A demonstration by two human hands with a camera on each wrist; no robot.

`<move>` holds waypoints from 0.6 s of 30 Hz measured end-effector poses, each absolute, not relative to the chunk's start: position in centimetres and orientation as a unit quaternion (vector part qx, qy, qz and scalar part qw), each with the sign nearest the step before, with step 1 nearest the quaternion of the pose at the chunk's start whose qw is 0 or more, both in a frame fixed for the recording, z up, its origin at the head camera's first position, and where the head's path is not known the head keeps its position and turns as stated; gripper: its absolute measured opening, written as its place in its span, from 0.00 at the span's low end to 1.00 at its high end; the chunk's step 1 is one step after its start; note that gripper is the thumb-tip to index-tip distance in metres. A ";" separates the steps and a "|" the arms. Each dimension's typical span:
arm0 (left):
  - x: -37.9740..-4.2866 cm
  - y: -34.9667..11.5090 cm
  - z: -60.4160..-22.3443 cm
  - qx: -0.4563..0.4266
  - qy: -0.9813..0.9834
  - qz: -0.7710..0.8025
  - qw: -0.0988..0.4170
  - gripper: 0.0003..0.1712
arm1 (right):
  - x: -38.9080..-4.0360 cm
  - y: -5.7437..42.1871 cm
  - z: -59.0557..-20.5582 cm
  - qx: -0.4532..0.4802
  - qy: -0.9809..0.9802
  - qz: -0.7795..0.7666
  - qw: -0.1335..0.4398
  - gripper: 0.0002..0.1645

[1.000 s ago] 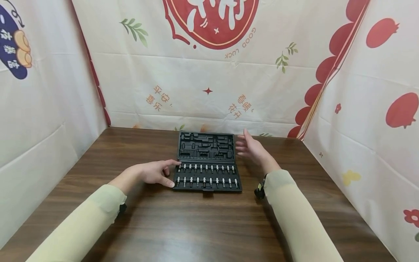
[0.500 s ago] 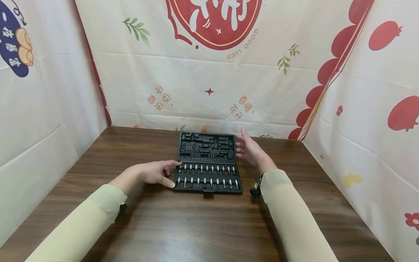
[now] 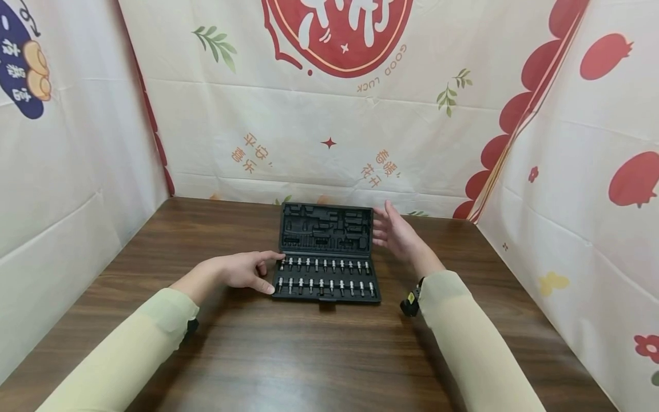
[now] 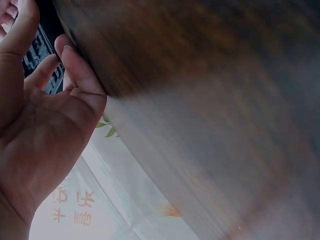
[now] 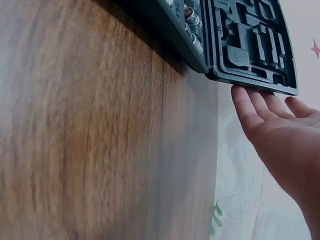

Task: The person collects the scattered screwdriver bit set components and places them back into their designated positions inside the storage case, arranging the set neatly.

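Observation:
A black bit-set case [image 3: 326,274] lies unfolded on the table, its lid [image 3: 325,228] tilted up at the back. Two rows of silver socket bits [image 3: 321,284] fill the base, while the lid shows moulded hollows. My left hand [image 3: 239,270] rests at the base's left side, thumb on the front corner and index finger near the hinge. In the right wrist view, the extended fingers of my right hand [image 5: 277,117] touch the lid's side edge [image 5: 255,86] from behind. The backs of the fingertips' contact points are hidden by the lid.
The case stands on a brown wood-grain table [image 3: 309,355]. Behind it hangs a printed white cloth [image 3: 304,114], with more cloth along both sides. A black wrist device [image 3: 410,303] sits below my right sleeve.
The lid has tilted further up, its top edge now higher in the head view. My right hand has shifted slightly with it. The left hand stays at the base's left side.

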State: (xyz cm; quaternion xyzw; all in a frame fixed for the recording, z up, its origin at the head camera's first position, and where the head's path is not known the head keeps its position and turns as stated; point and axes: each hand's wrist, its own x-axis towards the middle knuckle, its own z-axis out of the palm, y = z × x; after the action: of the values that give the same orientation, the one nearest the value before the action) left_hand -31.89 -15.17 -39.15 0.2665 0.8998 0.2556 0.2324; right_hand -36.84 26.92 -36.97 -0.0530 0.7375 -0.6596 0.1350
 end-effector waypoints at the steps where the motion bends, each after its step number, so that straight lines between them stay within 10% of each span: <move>1: -31.9 -15.1 -39.2 0.266 0.899 0.256 0.233 0.53 | -36.7 27.0 -36.9 -0.055 0.739 -0.658 0.135 0.55; 18: -32.0 -15.1 -39.3 0.265 0.903 0.252 0.228 0.53 | -34.1 27.9 -36.0 -0.115 0.717 -0.673 0.137 0.57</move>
State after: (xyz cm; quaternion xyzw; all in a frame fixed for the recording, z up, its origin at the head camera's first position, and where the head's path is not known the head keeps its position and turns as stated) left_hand -31.98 -15.11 -39.32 0.2645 0.9026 0.2518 0.2280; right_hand -34.07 27.89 -36.01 -0.1153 0.7174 -0.6732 0.1372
